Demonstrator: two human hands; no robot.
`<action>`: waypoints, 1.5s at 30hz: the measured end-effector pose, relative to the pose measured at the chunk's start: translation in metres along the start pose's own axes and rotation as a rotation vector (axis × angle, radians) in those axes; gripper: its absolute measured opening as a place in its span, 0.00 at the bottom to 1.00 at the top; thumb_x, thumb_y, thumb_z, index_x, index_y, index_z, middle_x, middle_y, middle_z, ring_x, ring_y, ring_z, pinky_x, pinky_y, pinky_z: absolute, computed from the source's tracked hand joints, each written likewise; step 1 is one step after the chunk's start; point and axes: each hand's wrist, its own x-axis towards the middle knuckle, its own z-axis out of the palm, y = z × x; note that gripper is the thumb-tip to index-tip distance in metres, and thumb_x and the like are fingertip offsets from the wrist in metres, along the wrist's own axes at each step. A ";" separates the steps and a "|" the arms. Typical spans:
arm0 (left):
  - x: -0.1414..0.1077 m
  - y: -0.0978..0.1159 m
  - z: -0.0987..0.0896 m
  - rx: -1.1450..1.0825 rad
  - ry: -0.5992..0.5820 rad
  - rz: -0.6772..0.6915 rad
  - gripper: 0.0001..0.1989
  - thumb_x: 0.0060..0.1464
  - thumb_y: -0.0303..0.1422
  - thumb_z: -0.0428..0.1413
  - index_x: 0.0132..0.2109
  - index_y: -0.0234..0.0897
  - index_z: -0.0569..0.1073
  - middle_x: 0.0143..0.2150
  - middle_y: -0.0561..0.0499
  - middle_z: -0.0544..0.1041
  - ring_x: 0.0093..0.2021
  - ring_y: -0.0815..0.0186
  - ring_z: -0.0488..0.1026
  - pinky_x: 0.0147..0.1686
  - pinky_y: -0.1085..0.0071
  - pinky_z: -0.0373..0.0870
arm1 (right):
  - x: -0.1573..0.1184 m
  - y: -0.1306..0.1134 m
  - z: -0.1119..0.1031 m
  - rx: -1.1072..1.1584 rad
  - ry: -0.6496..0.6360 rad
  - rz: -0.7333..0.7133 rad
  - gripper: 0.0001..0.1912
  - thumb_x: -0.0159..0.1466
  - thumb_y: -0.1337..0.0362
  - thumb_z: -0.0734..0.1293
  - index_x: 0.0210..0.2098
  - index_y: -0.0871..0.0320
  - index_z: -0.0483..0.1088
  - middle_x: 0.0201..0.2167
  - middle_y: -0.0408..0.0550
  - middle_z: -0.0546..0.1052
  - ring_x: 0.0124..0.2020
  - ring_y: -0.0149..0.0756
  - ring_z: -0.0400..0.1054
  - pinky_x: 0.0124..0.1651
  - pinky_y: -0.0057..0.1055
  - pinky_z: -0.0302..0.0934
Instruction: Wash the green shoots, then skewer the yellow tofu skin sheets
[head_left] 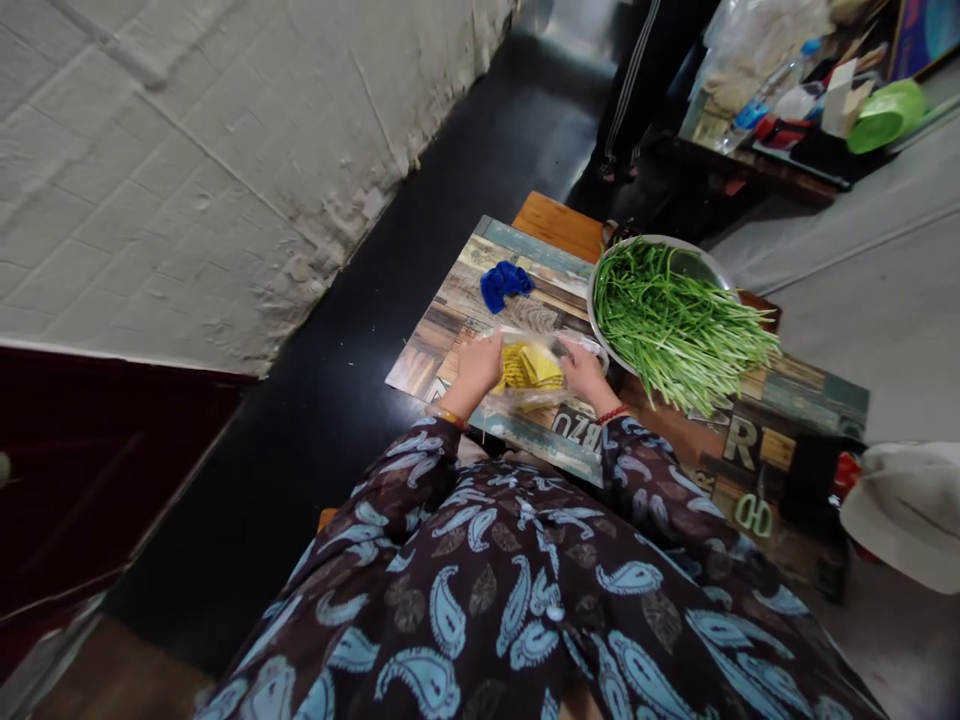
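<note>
Two hands grip a clear plastic bag [511, 397] on the table [424, 362], just left of the metal bowl [699, 264] of long greens [675, 330]. The left hand [478, 362] pinches the side farther from that bowl, the right hand [583, 368] the nearer side; yellow folded material [536, 366] shows between them. A blue cloth [504, 285] lies left of the bowl, beyond the bag. Opening or spreading the bag seems the step underway; the next move probably calls for steady tension on both edges.

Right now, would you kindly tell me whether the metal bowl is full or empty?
The metal bowl looks nearly full: green stalks hang over its rim.
</note>
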 end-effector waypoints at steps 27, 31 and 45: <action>-0.019 -0.009 0.025 -0.326 -0.061 0.022 0.20 0.55 0.31 0.59 0.55 0.35 0.78 0.57 0.40 0.78 0.59 0.53 0.74 0.62 0.55 0.66 | 0.001 0.017 0.017 -0.048 -0.182 -0.090 0.13 0.62 0.69 0.69 0.45 0.58 0.80 0.50 0.52 0.81 0.53 0.41 0.72 0.60 0.34 0.61; -0.015 -0.009 0.026 -0.479 -0.081 -0.037 0.19 0.53 0.32 0.60 0.52 0.33 0.79 0.51 0.40 0.81 0.49 0.54 0.78 0.56 0.57 0.71 | 0.005 0.020 0.021 -0.003 -0.149 -0.038 0.12 0.61 0.69 0.69 0.43 0.57 0.81 0.47 0.50 0.82 0.50 0.41 0.75 0.57 0.36 0.65; -0.025 0.003 0.042 -1.109 -0.243 -0.365 0.17 0.52 0.37 0.64 0.47 0.33 0.77 0.40 0.46 0.82 0.35 0.67 0.78 0.36 0.72 0.71 | -0.012 -0.003 0.026 0.131 0.025 0.019 0.13 0.66 0.65 0.63 0.41 0.58 0.81 0.45 0.54 0.83 0.47 0.42 0.76 0.55 0.38 0.66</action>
